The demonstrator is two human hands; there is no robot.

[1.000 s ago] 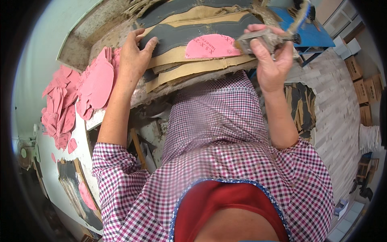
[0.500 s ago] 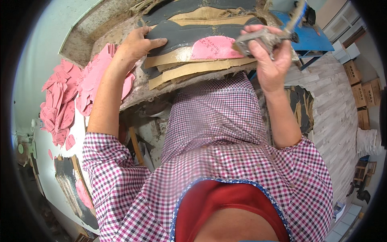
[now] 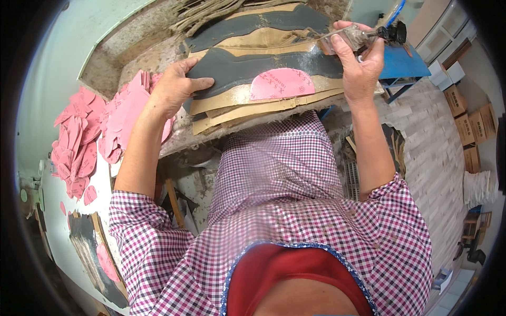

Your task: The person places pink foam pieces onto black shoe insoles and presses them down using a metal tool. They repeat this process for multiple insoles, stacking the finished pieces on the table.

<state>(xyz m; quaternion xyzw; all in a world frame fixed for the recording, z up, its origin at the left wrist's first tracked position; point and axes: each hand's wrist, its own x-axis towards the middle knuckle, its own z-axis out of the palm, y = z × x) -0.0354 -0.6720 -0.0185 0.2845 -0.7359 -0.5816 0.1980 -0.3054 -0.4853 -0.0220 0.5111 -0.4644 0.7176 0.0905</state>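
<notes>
Nearby, loose pink cutouts (image 3: 87, 142) crowd beside left hand (image 3: 171, 92).

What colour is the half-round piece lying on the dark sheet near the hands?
Pink, with small darker printing; the half-round piece shows best in the head view.

Worn workbench (image 3: 132, 47), upper centre of my frame: I log a stack of dark grey and tan sole-shaped sheets (image 3: 253, 100) lying on it. At left, a heap of pink half-round pads (image 3: 84, 142) lies on a pale surface (image 3: 52, 210).
</notes>
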